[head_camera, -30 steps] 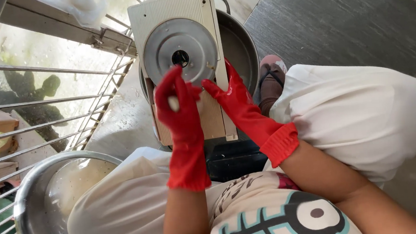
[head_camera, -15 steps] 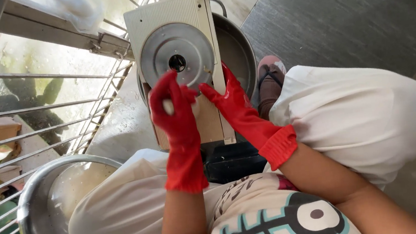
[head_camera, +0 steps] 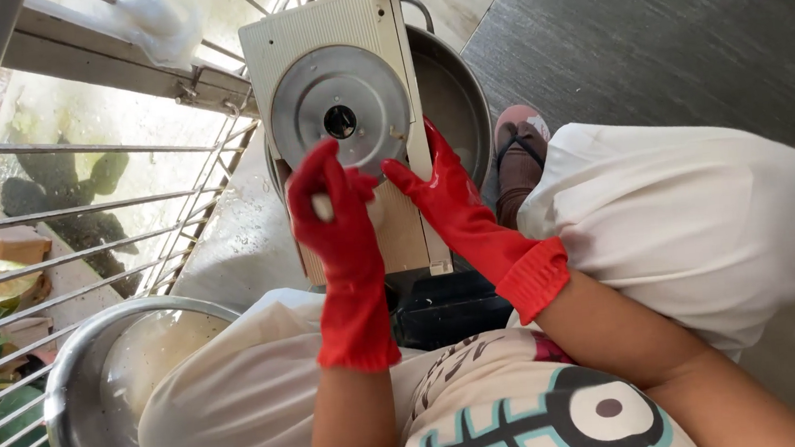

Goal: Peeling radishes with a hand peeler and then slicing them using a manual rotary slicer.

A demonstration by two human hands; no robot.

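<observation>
Steel basin [head_camera: 77, 395]: wet | left hand [head_camera: 334, 210]: fingers pinching pale piece | right hand [head_camera: 438, 196]: fingers released on slicer [head_camera: 349, 113]

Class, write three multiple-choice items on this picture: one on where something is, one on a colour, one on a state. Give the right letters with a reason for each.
1. Where does the round metal disc sit?
A. on the cream slicer board
B. inside the steel bowl
C. on the grey floor

2. What colour are the gloves on the left hand and right hand?
A. blue
B. yellow
C. red

3. How is the left hand?
A. flat and open on the floor
B. pinching a small pale piece
C. gripping a railing bar

Answers: 1 A, the disc lies against the board's face; 2 C, both gloves are bright red; 3 B, the gloved fingers close round the pale piece at the disc's lower edge.
</observation>
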